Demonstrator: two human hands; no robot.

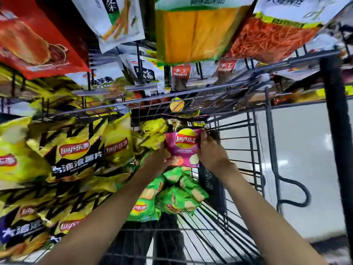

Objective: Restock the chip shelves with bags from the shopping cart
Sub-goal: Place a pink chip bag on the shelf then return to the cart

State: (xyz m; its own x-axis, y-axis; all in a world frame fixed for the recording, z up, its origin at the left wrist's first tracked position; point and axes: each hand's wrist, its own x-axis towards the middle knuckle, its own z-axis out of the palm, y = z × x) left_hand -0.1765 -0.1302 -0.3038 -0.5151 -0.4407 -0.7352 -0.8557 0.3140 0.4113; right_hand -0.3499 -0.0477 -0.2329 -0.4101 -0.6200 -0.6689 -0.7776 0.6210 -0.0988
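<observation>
A pink Lay's chip bag (183,148) is held upright in the middle of the view, just above the wire shopping cart (238,142). My left hand (157,159) grips its lower left side. My right hand (211,152) pinches its right edge near the top. Behind it stands a black-topped bag (184,121). Several green Lay's bags (177,196) lie in the cart below my hands. Yellow and black Lay's bags (74,152) fill the wire shelves on the left.
Hanging snack packs, a red pack (32,39), an orange pack (196,29) and others, crowd the top of the view. The cart's dark frame post (336,115) rises at right. Pale floor (305,150) shows right of the cart. My dark trousers (164,241) show below.
</observation>
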